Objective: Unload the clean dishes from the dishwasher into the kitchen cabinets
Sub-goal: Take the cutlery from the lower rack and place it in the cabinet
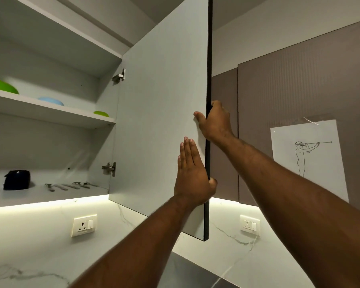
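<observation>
An open cabinet door swings out toward me, its pale inner face in view. My left hand lies flat on that inner face with straight fingers, its thumb hooked round the door's dark edge. Higher up, my right hand grips the same edge, thumb on the inner face and fingers behind the door. Inside the cabinet, a large green bowl, a blue bowl and a small green bowl sit on the middle shelf. On the bottom shelf stand a dark mug and several forks.
Brown ribbed cabinet doors are closed on the right, one carrying a paper sketch. Under-cabinet lighting glows above a white marble backsplash with two wall sockets. A steel surface shows at the bottom.
</observation>
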Demonstrator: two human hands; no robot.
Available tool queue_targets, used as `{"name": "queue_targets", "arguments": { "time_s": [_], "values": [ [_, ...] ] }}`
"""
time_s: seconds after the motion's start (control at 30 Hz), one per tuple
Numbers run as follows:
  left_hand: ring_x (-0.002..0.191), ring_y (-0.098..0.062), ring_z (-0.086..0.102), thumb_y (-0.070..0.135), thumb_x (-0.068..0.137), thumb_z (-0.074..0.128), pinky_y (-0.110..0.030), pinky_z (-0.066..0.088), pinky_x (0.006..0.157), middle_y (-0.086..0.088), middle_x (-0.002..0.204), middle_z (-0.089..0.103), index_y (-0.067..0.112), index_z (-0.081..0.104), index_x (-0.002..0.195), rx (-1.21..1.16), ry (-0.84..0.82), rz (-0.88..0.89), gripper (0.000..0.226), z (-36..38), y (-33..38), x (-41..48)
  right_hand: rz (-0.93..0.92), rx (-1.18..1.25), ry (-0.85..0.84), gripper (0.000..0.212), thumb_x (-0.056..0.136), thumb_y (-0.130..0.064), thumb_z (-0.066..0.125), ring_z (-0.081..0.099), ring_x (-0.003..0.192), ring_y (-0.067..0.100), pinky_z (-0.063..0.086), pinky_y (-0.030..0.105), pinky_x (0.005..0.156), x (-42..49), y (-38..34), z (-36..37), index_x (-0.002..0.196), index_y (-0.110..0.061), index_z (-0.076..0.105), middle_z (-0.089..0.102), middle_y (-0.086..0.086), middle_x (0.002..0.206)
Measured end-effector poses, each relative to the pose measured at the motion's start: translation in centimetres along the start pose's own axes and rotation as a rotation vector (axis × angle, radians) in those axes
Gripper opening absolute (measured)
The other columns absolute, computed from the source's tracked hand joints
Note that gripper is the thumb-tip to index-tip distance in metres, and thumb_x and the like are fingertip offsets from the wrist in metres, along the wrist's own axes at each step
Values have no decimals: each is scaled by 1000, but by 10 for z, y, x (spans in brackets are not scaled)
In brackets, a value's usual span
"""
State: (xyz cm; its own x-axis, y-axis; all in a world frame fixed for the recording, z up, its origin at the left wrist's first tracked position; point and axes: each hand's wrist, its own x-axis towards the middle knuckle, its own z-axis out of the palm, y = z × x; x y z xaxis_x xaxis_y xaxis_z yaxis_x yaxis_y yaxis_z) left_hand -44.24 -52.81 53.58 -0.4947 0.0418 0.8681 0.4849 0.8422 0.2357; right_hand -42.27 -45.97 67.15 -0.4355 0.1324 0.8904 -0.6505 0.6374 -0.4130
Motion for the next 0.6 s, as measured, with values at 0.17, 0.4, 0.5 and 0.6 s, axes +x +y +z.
{"name": "queue_targets", "arguments": {
  "time_s": [0.17,0.4,0.5,0.6],
  "values": [
    [146,-20,-27,38,86,63,-35,-2,122,-1,157,-34,15,-24,151,-73,-26,64,111,-52,-23,-20,-26,10,50,57,94,-36,62,54,105,19,40,25,79,-21,-44,14,136,-7,37,54,9,126],
    [149,-14,-19,32,84,64,-39,31,117,9,158,-31,20,-25,151,-162,-55,98,112,-137,-62,-52,-134,77,79,39,96,-36,54,49,77,14,40,28,62,-49,-112,48,118,-7,41,51,4,94],
    [151,-12,-8,29,84,64,-28,36,110,12,159,-27,23,-24,152,-209,-56,98,111,-174,-82,-65,-139,203,68,37,97,-32,51,54,72,10,45,21,61,-64,-146,69,121,-6,41,57,0,91],
    [150,-15,12,30,81,63,-23,35,103,13,163,-13,27,-18,154,-236,-39,93,109,-204,-107,-74,-174,301,37,37,99,-28,48,55,75,3,43,12,61,-75,-181,88,130,-9,42,58,-5,96]
  ]
}}
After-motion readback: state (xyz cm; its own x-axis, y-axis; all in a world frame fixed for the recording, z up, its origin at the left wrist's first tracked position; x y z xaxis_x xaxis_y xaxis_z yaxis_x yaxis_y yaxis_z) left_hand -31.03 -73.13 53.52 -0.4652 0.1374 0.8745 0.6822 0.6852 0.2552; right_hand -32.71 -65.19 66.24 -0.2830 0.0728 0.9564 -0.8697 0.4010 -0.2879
